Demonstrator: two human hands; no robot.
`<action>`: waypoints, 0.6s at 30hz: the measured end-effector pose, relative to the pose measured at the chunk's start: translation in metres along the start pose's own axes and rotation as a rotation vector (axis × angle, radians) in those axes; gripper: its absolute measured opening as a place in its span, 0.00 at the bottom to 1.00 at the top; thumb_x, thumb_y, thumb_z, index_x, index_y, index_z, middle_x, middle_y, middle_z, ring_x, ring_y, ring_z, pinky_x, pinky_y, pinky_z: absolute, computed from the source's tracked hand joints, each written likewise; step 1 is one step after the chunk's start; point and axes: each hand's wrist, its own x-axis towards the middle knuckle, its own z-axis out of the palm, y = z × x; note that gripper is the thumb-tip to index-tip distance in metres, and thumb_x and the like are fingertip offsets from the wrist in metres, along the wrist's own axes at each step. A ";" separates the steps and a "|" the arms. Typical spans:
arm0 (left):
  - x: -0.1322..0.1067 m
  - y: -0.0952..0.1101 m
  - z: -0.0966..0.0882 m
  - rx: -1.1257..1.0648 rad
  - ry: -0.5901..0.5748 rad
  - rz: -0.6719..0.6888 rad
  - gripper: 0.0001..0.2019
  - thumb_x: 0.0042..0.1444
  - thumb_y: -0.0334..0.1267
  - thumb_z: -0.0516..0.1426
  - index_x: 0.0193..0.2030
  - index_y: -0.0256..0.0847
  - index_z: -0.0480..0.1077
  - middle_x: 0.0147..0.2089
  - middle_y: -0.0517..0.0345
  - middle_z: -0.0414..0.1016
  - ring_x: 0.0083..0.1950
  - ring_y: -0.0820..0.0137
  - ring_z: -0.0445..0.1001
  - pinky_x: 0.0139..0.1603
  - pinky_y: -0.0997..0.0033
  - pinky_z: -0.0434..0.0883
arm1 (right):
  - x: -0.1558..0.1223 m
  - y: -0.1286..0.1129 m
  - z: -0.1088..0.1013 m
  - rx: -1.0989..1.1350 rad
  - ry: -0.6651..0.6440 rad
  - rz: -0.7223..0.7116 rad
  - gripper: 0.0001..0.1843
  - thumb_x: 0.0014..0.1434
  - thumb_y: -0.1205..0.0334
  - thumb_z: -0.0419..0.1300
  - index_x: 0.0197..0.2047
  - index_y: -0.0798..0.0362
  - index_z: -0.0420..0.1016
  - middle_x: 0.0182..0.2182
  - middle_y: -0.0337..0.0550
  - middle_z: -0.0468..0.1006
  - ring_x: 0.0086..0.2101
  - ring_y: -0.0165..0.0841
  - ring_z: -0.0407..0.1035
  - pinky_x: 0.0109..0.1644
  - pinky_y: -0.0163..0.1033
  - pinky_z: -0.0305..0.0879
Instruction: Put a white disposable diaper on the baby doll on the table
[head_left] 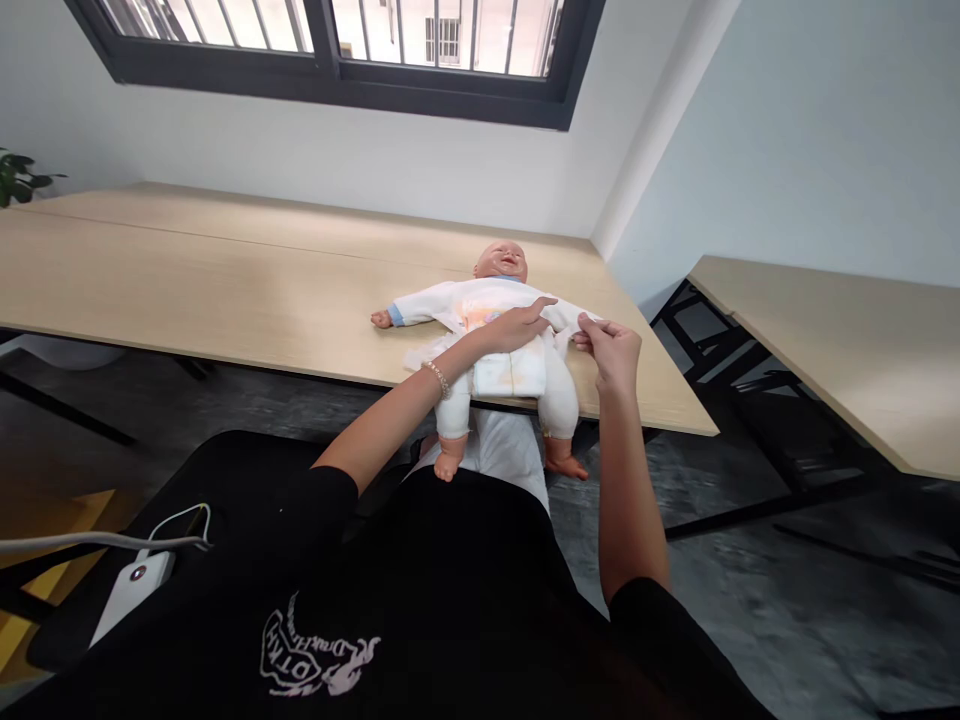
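- Doll [504, 290] is positioned face-up at the near edge of the table [247, 290], its legs hung over that edge.
- White top [469, 300] is worn on the torso; a diaper [511, 375] is seen at the hips.
- Left hand [517, 326] is laid across the top, fingers extended; whether fabric is gripped cannot be told.
- Right hand [616, 352] is pinched on fabric at the sleeve [567, 310].
- White device [133, 595] is placed on the black chair [247, 480].
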 end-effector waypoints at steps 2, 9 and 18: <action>0.002 -0.002 0.000 -0.069 0.002 -0.005 0.37 0.64 0.38 0.55 0.76 0.31 0.47 0.56 0.44 0.79 0.61 0.58 0.74 0.67 0.57 0.66 | 0.002 -0.010 0.014 -0.069 -0.038 -0.019 0.13 0.53 0.65 0.74 0.25 0.57 0.75 0.20 0.38 0.74 0.20 0.25 0.67 0.23 0.27 0.67; 0.009 -0.013 -0.004 -0.211 0.087 0.030 0.45 0.52 0.31 0.64 0.74 0.31 0.47 0.54 0.44 0.77 0.56 0.60 0.77 0.59 0.61 0.72 | -0.006 -0.016 0.050 -0.288 -0.152 -0.144 0.10 0.51 0.64 0.72 0.26 0.55 0.76 0.23 0.45 0.79 0.25 0.37 0.73 0.29 0.38 0.69; 0.008 -0.016 -0.010 -0.234 0.071 0.028 0.50 0.48 0.28 0.63 0.77 0.35 0.44 0.39 0.60 0.75 0.47 0.65 0.77 0.52 0.66 0.72 | -0.010 -0.011 0.055 -0.422 -0.268 -0.213 0.07 0.53 0.63 0.65 0.26 0.55 0.80 0.29 0.49 0.82 0.34 0.41 0.77 0.44 0.43 0.73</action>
